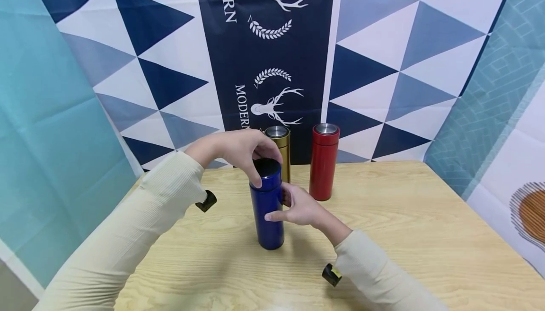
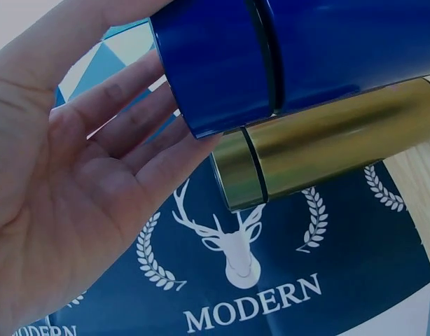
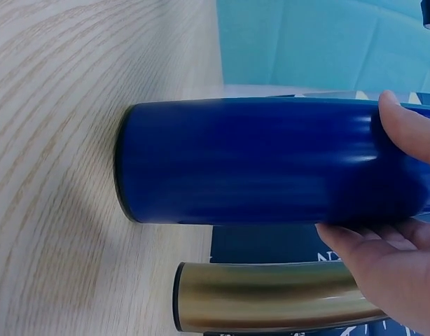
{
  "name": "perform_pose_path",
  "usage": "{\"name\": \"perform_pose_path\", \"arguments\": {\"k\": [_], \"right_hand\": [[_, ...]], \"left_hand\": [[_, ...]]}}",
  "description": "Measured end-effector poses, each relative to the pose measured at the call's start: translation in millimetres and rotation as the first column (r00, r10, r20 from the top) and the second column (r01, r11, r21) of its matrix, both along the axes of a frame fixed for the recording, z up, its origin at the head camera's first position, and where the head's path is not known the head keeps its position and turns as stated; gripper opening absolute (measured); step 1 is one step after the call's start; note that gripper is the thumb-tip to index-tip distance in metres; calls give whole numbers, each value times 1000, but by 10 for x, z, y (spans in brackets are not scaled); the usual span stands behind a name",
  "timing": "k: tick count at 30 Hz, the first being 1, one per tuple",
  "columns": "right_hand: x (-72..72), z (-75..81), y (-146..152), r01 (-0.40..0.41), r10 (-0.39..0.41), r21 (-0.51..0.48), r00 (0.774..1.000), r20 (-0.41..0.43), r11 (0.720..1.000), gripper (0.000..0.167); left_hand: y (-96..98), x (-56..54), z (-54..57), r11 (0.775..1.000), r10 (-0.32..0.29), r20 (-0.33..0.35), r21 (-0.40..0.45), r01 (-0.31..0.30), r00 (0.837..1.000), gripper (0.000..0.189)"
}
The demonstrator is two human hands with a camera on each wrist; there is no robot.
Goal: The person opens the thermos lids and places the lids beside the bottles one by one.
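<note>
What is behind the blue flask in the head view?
The gold flask stands behind it, before the deer-print hanging; its silver-topped lid and right side are partly visible. The left hand, blue flask and right hand cover the rest there.

Table (image 1: 396,226): pale wood surface with visible grain; the far corners are rounded. A pale glare (image 1: 278,307) lies at the lower border of the head view, and soft-edged shadows (image 1: 204,268) fall on the surface.

Rear boundary: printed hanging (image 1: 383,41), located behind the far edge, with navy, grey-blue and white triangles. Its dark central panel (image 1: 266,55) carries white deer heads (image 1: 264,109), leaf sprigs (image 1: 270,31) and "MODERN" lettering (image 1: 241,105), turned sideways in the head view.

Left boundary: creased teal sheet (image 1: 55,126).

Right boundary: teal brick-patterned sheet (image 1: 489,98), adjoining white fabric (image 1: 498,207) with a brown, grey-fringed round motif (image 1: 533,212).
</note>
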State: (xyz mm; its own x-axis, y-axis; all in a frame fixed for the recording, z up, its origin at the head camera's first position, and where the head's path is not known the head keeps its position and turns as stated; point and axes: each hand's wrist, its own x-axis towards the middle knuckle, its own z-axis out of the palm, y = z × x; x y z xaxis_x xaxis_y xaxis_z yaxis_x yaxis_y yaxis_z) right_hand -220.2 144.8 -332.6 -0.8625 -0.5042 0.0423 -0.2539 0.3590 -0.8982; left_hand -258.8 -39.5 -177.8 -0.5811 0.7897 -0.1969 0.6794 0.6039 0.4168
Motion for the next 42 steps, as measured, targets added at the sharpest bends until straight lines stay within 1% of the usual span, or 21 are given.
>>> {"name": "perform_pose_path", "arguments": {"k": [8,11,18,23,28,37,42], "right_hand": [[-8,26,18,-16,16,8,999,-30,1000,68],[-8,31,17,-14,15,9,999,-31,1000,68],[-14,37,12,-5,5,-5,1000,-4,1000,69],[-11,34,15,-11,11,-7,1000,-10,1000,70],[-5,29,15,-19,18,-16,1000,-21,1000,70],[2,9,6,-11,11,-17,1000,-2,1000,72],[3,10,0,-5,5,-15,1000,-1,1000,73]], "left_hand": [[18,20,35,1000,16,-37,-14,-17,999,54],[24,29,46,999,26,-61,-22,-27,998,53],[53,31,48,997,54,-102,-42,-59,993,53],[55,57,41,995,83,-123,-51,-90,989,53],[58,87,27,993,98,-147,-55,-107,984,52],[62,85,-34,989,120,-185,-65,-134,975,52],[69,96,-62,983,148,-204,-78,-167,968,51]]}}
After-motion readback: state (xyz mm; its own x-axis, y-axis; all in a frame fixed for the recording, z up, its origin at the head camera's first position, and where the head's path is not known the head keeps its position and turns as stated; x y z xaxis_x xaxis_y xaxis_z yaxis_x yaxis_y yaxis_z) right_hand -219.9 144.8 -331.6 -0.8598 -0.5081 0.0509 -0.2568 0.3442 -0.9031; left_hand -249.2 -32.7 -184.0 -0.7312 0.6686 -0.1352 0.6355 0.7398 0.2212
